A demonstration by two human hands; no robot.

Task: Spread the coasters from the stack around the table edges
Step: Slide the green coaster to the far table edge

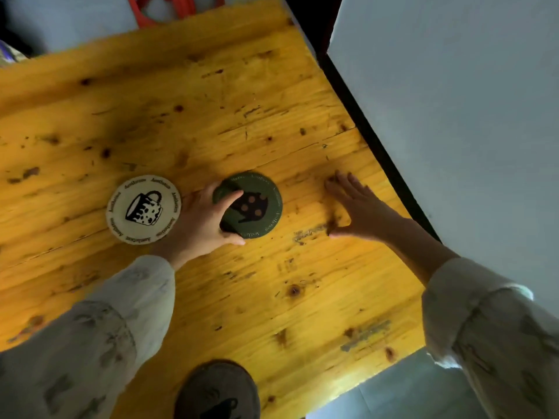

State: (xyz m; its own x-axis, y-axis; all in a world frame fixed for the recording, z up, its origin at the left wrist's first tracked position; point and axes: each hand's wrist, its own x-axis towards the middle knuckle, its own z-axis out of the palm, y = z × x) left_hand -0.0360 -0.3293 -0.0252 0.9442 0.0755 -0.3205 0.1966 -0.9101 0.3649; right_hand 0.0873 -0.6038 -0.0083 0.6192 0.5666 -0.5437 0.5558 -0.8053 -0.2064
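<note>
A dark green round coaster (pixel 260 204) with a teapot drawing lies near the middle of the yellow wooden table (pixel 211 116). My left hand (pixel 202 222) grips its left rim, thumb below and fingers on top. Whether more coasters lie beneath it I cannot tell. A white coaster (pixel 144 208) with a black mug drawing lies flat just left of that hand. A grey coaster (pixel 218 391) with a dark cup print sits at the near table edge, partly cut off. My right hand (pixel 354 207) rests flat on the wood to the right, fingers spread, holding nothing.
The table's right edge (pixel 372 140) has a dark rim beside a pale floor. A red frame (pixel 169 10) stands beyond the far edge. Pale patterned sleeves cover both forearms.
</note>
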